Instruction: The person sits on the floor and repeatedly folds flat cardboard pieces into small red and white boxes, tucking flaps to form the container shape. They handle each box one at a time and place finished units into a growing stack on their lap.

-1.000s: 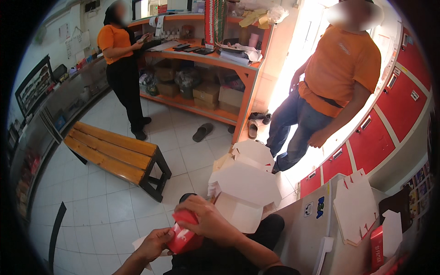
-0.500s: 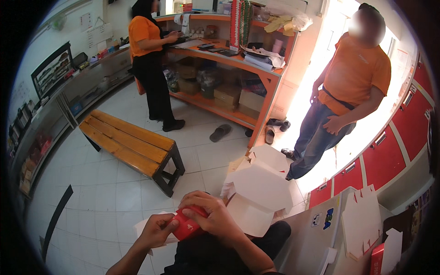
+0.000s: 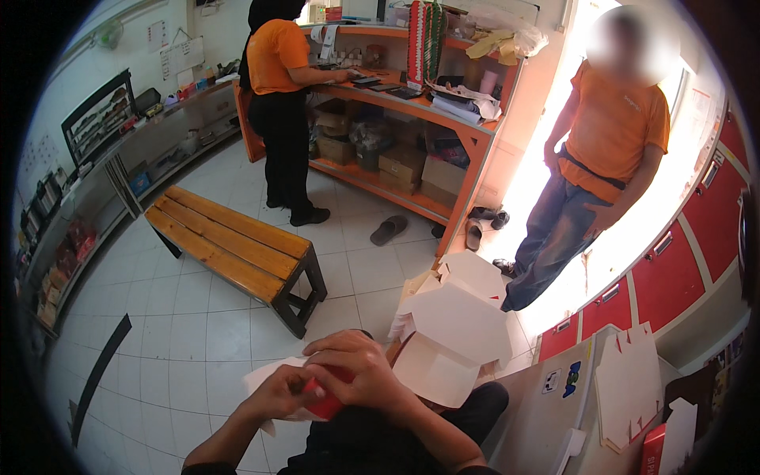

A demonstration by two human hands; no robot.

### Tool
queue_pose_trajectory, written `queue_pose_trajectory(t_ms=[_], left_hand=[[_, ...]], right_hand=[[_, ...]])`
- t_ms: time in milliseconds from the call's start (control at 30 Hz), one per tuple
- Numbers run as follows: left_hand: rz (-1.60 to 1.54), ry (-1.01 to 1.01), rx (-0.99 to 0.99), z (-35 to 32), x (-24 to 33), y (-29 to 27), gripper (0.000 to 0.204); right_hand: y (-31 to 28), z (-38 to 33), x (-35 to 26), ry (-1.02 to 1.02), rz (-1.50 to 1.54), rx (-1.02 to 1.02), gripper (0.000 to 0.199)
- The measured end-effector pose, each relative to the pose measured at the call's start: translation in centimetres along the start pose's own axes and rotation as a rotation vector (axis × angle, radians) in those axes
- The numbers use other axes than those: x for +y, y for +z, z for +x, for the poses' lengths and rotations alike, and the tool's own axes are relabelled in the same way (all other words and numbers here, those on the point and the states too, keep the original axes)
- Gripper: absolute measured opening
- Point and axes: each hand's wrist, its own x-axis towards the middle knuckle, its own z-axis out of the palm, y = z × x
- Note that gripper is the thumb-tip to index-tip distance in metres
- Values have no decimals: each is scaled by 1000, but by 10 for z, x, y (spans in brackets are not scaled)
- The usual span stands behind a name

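At the frame's lower centre, the left hand [image 3: 283, 393] and right hand [image 3: 358, 370] grasp a red paperboard carton [image 3: 326, 408] between curled fingers, whose crowded, uneven pressure could crease its thin panels.

v. bright glare thru doorway [image 3: 532, 158] at rt, hard to look into; lower shelf [image 3: 356, 180] dim; red cabinets [image 3: 669, 265] bow nr rim, corners black.
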Motion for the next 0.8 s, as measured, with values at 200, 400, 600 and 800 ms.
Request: queue_pose_trajectory(t_ms=[200, 400, 600, 800], left_hand=[[-163, -24, -104, -5, -7, -8, 20], [-384, 58, 287, -3, 2, -10, 21], [-649, 359, 606, 20, 7, 17, 36], [-582, 395, 845, 41, 19, 45, 33]], right_hand=[[21, -3, 9, -169, -37, 141, 11], [26, -21, 13, -112, -19, 414, 26], [28, -44, 30, -305, -263, 225, 38], [-15, -28, 41, -373, -424, -55, 44]])
